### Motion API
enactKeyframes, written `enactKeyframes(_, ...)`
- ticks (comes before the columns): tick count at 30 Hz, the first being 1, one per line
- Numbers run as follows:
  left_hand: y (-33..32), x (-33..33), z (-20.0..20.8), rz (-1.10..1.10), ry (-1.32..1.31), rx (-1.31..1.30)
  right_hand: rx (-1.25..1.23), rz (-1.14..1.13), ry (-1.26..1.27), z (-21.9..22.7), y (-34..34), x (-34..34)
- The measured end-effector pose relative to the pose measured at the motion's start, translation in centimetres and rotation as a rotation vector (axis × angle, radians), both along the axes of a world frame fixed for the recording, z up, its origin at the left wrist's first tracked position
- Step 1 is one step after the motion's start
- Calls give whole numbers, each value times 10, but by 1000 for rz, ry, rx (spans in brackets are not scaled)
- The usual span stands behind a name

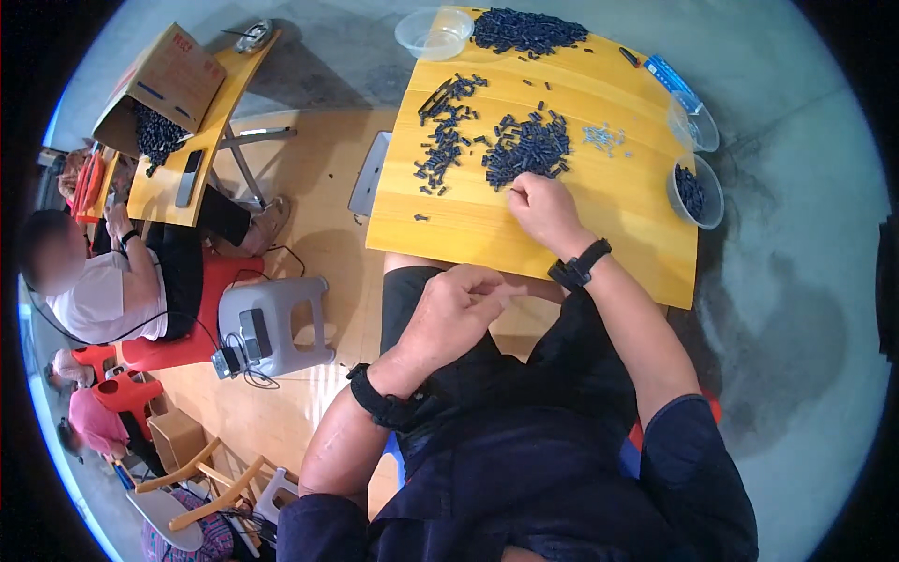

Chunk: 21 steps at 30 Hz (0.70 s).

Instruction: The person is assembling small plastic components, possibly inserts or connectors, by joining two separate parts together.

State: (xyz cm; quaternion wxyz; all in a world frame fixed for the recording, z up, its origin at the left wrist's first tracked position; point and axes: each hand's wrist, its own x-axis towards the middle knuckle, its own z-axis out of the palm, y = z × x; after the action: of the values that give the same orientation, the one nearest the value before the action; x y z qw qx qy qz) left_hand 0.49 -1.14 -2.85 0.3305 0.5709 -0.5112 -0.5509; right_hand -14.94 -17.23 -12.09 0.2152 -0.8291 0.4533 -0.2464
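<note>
My left hand [459, 311] is over my lap, just off the table's near edge, thumb and fingers drawn together in a pinch. Whatever sits in that pinch, if anything, is too small to make out. My right hand [545, 214] rests closed at the near side of a heap of small black cylindrical parts [526, 148], its fingertips mostly hidden. Left of that heap lies a looser strip of similar black parts [442, 155]. Small pale silvery pieces [604, 139] are scattered to its right. One stray black part [421, 217] lies alone at the left.
A bigger black pile [524, 32] and a clear bowl [434, 36] occupy the far edge of the yellow table [618, 253]. Tubs [715, 192] flank its right side, near a blue box [667, 73]. Leftward, a person [112, 290] sits by another table with a carton [173, 75].
</note>
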Motion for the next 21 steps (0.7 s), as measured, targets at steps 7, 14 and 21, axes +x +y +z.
enactKeyframes(7,0,2,-11,291,137,15,762,-77,-637,35,42,-10)
enactKeyframes(14,1,-3,-6,389,204,-16,759,108,-795,85,80,-9)
enactKeyframes(21,5,-17,9,460,487,-28,758,121,-836,97,114,-6)
